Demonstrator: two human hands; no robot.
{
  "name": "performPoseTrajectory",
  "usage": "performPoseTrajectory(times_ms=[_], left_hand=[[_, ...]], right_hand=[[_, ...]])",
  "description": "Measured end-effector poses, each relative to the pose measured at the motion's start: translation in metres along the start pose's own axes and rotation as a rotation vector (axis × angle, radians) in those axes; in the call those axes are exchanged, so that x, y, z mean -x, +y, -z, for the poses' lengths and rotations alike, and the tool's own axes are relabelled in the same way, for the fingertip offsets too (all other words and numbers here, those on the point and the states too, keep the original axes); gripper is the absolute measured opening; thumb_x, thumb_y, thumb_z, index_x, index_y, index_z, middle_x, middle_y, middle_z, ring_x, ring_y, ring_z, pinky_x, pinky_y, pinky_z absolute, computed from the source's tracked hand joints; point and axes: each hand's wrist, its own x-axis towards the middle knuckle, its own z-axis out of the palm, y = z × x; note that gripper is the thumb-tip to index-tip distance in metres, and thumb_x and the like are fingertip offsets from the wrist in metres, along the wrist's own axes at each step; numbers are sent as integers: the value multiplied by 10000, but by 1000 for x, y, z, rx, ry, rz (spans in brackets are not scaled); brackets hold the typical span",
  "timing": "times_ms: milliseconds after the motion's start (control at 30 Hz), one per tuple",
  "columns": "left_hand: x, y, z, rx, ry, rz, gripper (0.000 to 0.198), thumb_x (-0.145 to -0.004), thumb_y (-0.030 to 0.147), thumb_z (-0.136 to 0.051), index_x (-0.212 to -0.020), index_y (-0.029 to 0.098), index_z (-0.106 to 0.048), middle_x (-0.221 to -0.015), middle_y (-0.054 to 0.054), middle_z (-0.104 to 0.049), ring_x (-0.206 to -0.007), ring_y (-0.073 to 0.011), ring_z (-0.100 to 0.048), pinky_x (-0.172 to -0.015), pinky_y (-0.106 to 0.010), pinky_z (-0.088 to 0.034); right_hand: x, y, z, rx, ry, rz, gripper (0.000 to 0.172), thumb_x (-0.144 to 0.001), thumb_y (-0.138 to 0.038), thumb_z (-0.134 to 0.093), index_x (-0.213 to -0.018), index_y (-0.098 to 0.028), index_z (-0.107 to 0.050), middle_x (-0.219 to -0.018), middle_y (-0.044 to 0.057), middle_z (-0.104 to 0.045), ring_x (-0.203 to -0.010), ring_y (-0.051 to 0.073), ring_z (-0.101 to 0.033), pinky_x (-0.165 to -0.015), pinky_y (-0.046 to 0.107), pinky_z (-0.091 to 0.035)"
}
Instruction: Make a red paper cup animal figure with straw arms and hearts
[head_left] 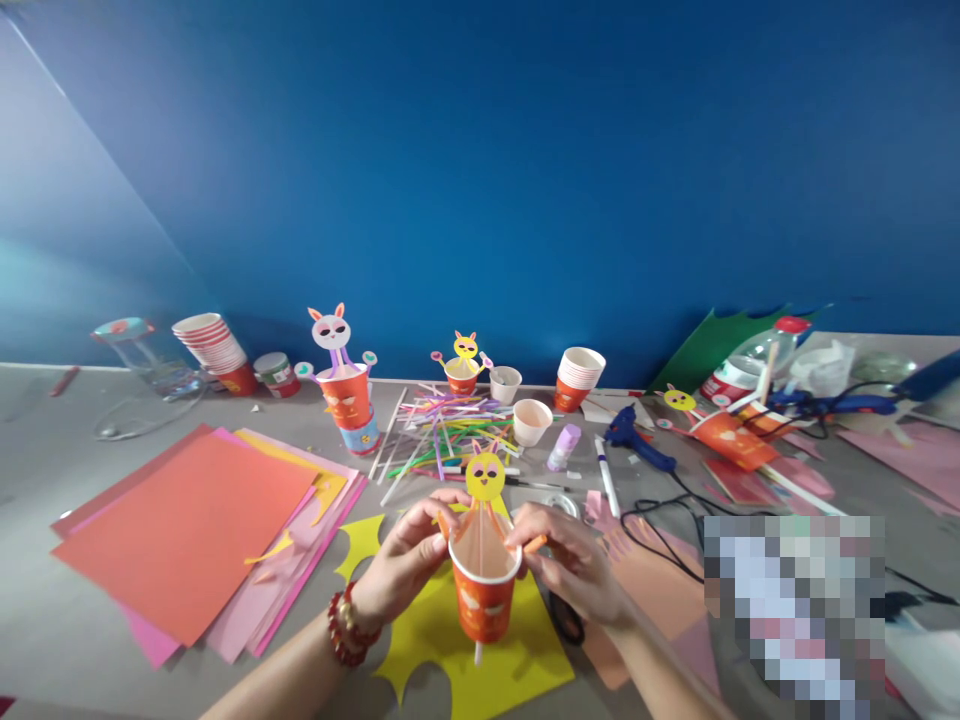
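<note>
An orange-red paper cup (pixel 484 608) with a white rim is held upright over yellow paper between my two hands. A yellow paper rabbit head (pixel 485 476) stands above its mouth, and a white stick (pixel 478 653) pokes out underneath. Thin orange strips run from the head area into the cup and out past the rim. My left hand (pixel 411 548), with beaded bracelets at the wrist, closes its fingers at the left rim beside one orange strip end (pixel 443 524). At the opposite rim, my right hand (pixel 571 560) pinches by the other orange strip end (pixel 535 544).
Coloured paper sheets (pixel 187 530) lie left. Behind the cup are scattered thin sticks (pixel 427 430), a finished-looking rabbit cup (pixel 346 395) and a glue stick (pixel 564 447). On the right are a blue glue gun (pixel 637 440), its black cord (pixel 675 490) and a tipped rabbit cup (pixel 731 440).
</note>
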Motion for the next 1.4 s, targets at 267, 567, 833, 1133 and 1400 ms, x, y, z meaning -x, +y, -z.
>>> performPoseTrajectory(times_ms=[267, 567, 833, 1133, 1400], left_hand=[[0, -1, 1, -18, -11, -4, 64, -916, 264, -665, -938, 204, -673, -1190, -72, -482, -1136, -259, -545, -884, -310, -469], [-1, 2, 1, -40, 12, 3, 164, -907, 302, -678, -1047, 217, -689, -1235, -87, -531, -1083, -240, -575, -854, -293, -483], [-1, 4, -3, -1, 70, 49, 255, -874, 312, -727, -1112, 231, -681, -1224, -79, -605, -1071, -217, -605, -874, -267, -483], [-1, 4, -3, 62, 73, 78, 272, -857, 287, -746, -1114, 212, -697, -1194, -89, -678, -1029, -224, -660, -848, -282, -513], [3, -6, 6, 116, 56, 148, 376, -925, 306, -666, -1296, 241, -659, -1321, -84, -672, -1222, -262, -614, -1027, -350, -464]], right_hand=[[-2, -3, 1, 13, -14, -6, 147, -980, -303, -566, -968, -232, -694, -810, 32, -629, -688, 169, -613, -648, 287, -460], [-1, -2, 1, 44, -10, -2, 141, -969, -295, -581, -958, -222, -701, -763, 31, -638, -698, 179, -616, -652, 292, -475], [-2, -5, 1, 70, 5, -11, 167, -976, -324, -571, -951, -224, -702, -801, 47, -663, -696, 185, -626, -644, 299, -485], [-2, -4, 3, 76, -4, 0, 170, -975, -324, -571, -967, -220, -706, -790, 55, -663, -726, 202, -631, -639, 307, -490], [-3, -5, 1, 71, -18, 34, 157, -977, -322, -580, -988, -221, -700, -791, 45, -662, -747, 192, -635, -669, 302, -507]])
